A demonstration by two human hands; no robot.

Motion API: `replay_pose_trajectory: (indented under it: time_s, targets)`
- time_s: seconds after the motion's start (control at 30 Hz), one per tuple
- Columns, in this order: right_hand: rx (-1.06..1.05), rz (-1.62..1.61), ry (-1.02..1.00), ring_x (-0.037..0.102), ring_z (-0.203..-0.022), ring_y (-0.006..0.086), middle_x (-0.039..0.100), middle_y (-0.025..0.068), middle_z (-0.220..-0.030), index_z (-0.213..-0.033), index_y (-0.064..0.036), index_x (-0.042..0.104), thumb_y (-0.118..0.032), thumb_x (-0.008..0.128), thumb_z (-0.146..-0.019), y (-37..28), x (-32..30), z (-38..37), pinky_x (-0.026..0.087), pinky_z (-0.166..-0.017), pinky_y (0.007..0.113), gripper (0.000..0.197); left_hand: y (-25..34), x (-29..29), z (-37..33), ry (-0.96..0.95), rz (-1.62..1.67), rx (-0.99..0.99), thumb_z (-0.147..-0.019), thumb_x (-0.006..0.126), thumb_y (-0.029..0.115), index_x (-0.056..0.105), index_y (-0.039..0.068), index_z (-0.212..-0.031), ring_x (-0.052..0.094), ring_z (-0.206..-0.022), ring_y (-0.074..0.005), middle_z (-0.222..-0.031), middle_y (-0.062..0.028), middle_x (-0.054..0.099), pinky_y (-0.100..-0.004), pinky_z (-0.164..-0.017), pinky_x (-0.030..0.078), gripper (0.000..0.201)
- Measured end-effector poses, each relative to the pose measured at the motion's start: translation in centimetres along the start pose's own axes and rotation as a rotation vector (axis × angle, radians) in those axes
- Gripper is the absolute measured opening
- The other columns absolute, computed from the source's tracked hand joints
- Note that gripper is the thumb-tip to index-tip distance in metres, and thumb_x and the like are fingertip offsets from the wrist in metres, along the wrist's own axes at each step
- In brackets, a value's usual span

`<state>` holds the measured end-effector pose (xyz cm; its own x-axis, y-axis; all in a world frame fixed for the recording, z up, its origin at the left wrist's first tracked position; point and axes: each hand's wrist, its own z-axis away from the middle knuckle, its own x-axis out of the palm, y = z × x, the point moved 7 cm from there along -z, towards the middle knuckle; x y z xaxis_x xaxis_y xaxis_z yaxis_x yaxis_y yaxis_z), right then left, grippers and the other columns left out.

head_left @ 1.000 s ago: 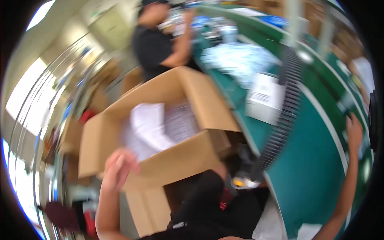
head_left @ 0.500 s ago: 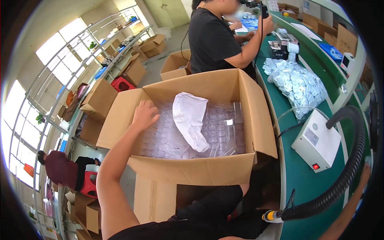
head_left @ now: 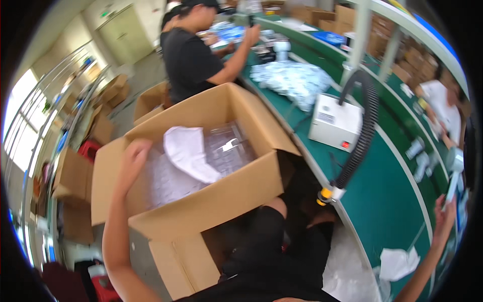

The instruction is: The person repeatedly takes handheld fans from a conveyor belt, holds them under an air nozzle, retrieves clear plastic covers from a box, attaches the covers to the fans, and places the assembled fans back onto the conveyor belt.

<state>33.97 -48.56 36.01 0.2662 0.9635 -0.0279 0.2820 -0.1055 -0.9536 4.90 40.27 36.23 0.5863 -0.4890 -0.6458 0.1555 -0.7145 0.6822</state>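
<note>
A large open cardboard box (head_left: 211,214) stands in front of me, with stacked clear plastic pieces (head_left: 163,173) inside. On top of them rests a white cloth-like piece (head_left: 186,151). My left hand (head_left: 135,155) is at the box's left side by the flap, its fingers curled and blurred; nothing shows in them. At the far right, above the green bench (head_left: 372,216), my right hand (head_left: 445,214) is closed on a pale, narrow-stemmed piece (head_left: 454,173) with a wider top, whose kind is unclear.
A white machine (head_left: 336,123) with a black ribbed hose (head_left: 370,121) stands on the bench, beyond it a bag of pale blue pieces (head_left: 292,80). White crumpled material (head_left: 397,262) lies near my right forearm. A co-worker in black (head_left: 188,63) is ahead, another in white (head_left: 443,105) across the bench.
My view has swung to the right, so the box appears further left and tilted. My left hand's fingers have curled in. My right hand has come into fuller view, with the pale piece.
</note>
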Motion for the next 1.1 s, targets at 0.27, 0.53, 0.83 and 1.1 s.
replay_pose_trajectory:
  time_s: [0.27,0.53,0.83,1.1]
  targets:
    - [0.320,-0.361,-0.420,0.063,-0.063,0.0183,0.063,0.0106,-0.083,-0.120,-0.0033,0.049,-0.018,0.062,-0.092,2.8,21.3,23.6,0.055,-0.058,0.032,0.034,16.0,20.5,14.2,-0.567,0.891,0.242,-0.094,0.047,0.001,0.057,-0.003,-0.089,0.063,-0.084,-0.0206,-0.099,-0.0146,0.059,-0.0313,-0.073,0.053,0.012]
    - [0.612,-0.468,-0.485,0.068,-0.081,0.0193,0.063,0.0138,-0.100,-0.123,-0.0007,0.043,-0.007,0.057,-0.088,9.2,35.3,29.4,0.057,-0.065,0.032,0.038,14.3,30.9,21.3,-0.574,0.943,-0.023,-0.091,0.055,-0.001,0.050,0.001,-0.094,0.064,-0.100,-0.0247,-0.112,-0.0121,0.053,-0.0366,-0.086,0.053,0.006]
    - [0.376,-0.519,-0.240,0.067,-0.089,0.0185,0.063,0.0165,-0.110,-0.125,0.0010,0.042,-0.001,0.057,-0.092,8.1,33.8,26.2,0.057,-0.071,0.030,0.037,13.5,33.0,21.1,-0.516,0.985,-0.155,-0.087,0.058,-0.004,0.043,0.003,-0.112,0.060,-0.100,-0.0160,-0.113,-0.0134,0.061,-0.0293,-0.088,0.047,0.029]
    - [0.379,-0.535,-0.084,0.066,-0.096,0.0195,0.064,0.0169,-0.116,-0.128,0.0024,0.044,-0.005,0.055,-0.093,7.1,25.5,27.6,0.054,-0.081,0.032,0.037,20.0,40.2,10.6,-0.471,0.991,0.054,-0.087,0.060,0.001,0.054,0.001,-0.123,0.049,-0.073,-0.0031,-0.102,0.0005,0.057,-0.0208,-0.071,0.042,0.036]
